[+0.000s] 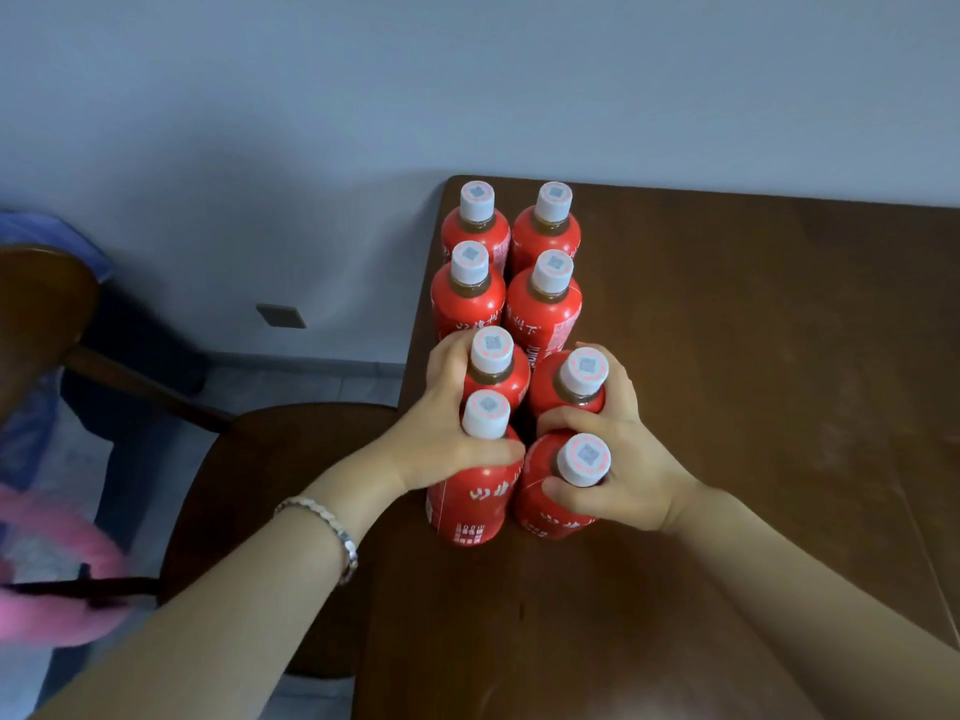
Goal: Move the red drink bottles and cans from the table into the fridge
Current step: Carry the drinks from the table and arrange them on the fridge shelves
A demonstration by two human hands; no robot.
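Note:
Several red drink bottles with white caps stand in two rows at the left edge of a dark wooden table (727, 356). My left hand (441, 433) grips the necks of the two nearest bottles of the left row (470, 504), fingers curled between and around them. My right hand (618, 459) likewise holds the two nearest bottles of the right row (550, 506). Behind them, further bottles (543, 304) stand upright and untouched near the wall. No cans and no fridge are in view.
A round wooden chair seat (270, 459) sits just left of the table, with another chair back (41, 304) further left. A blurred pink object (47, 563) lies at the far left. The grey wall (467, 85) runs behind the table.

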